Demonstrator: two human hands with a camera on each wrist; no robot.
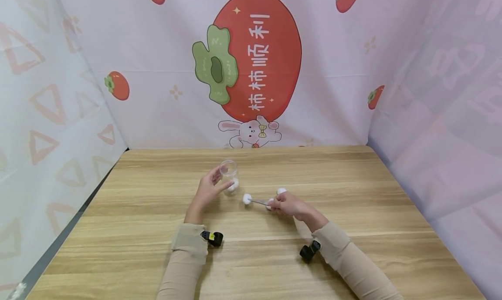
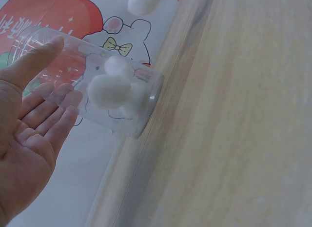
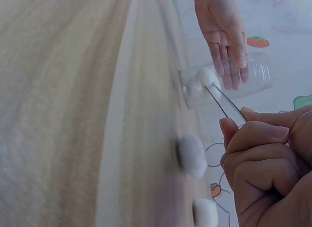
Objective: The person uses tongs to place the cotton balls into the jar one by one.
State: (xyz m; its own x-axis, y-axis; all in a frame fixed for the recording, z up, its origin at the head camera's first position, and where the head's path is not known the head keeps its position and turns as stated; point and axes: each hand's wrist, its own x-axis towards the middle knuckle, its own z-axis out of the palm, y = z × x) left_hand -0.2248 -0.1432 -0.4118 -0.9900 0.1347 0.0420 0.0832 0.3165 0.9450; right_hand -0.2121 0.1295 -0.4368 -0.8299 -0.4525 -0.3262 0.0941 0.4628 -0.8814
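A clear plastic jar (image 1: 228, 168) stands upright on the table, with my left hand (image 1: 208, 189) holding it round the side, thumb in front and fingers behind. Several white cotton balls (image 2: 109, 90) lie at the bottom of the jar. My right hand (image 1: 291, 205) grips metal tweezers (image 1: 259, 201) between thumb and fingers. Their tips pinch one cotton ball (image 1: 246, 199), just right of the jar and outside it. Beside the right hand are two more cotton balls, one (image 1: 281, 190) behind it and one (image 1: 269, 203) partly hidden by the fingers.
The wood-grain table (image 1: 333, 269) reaches back to a printed fabric wall (image 1: 164, 117) with persimmon and rabbit drawings. More fabric hangs along the left and right sides. A small black camera sits on each wrist.
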